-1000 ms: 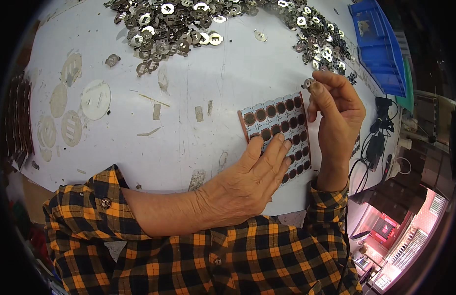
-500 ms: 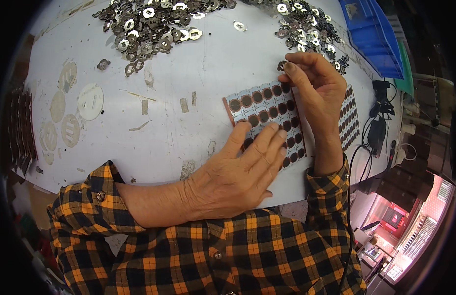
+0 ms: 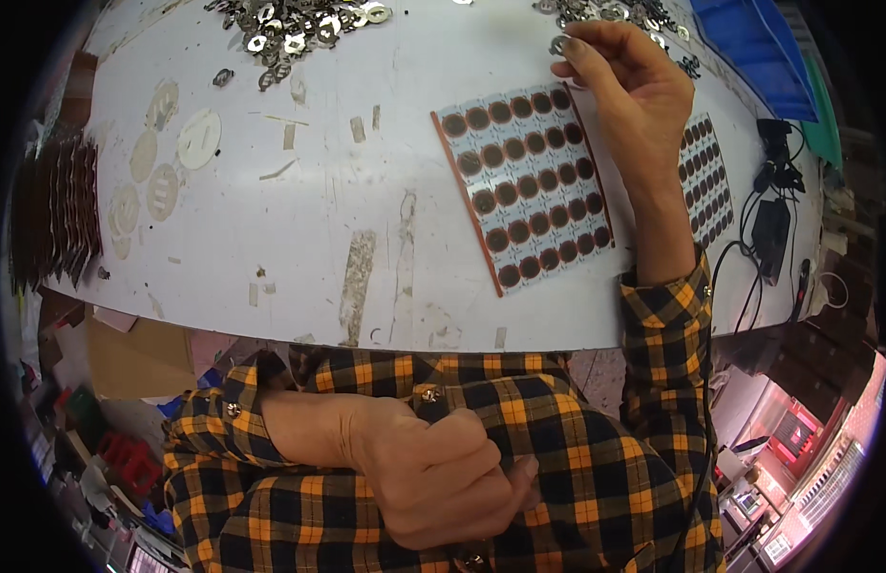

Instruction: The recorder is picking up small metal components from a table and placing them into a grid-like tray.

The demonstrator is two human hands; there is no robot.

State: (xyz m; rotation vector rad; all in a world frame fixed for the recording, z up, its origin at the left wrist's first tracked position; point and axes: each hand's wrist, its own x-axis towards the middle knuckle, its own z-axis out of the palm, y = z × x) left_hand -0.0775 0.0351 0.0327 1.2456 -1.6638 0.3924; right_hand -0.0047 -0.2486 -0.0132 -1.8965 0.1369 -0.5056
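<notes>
My right hand (image 3: 643, 105) pinches a small round metal clip (image 3: 559, 45) between thumb and fingertips, just beyond the far right corner of a circuit-board panel (image 3: 529, 187). Rows of dark round pads cover this light-blue panel, which has reddish-brown side edges and lies flat and slightly turned on the white table. Off the table's near edge, my left hand (image 3: 443, 477) is curled closed in front of my checked shirt. Its fingertips are tucked out of sight, so anything inside is hidden. Similar metal clips lie in a heap (image 3: 304, 29) at the far left.
A second clip heap (image 3: 658, 14) sits at the far right beside a blue bin (image 3: 763, 57). Another panel (image 3: 707, 177) lies right of my forearm, near a black adapter with cables (image 3: 770, 234). Brown sheets (image 3: 56, 215) are stacked at the left. A white disc (image 3: 200, 139) lies left of centre.
My left hand has come off the panel and drawn back toward my shirt, its fingers curling closed. The panel is now uncovered. My right hand still pinches the metal clip. The whole view has shifted.
</notes>
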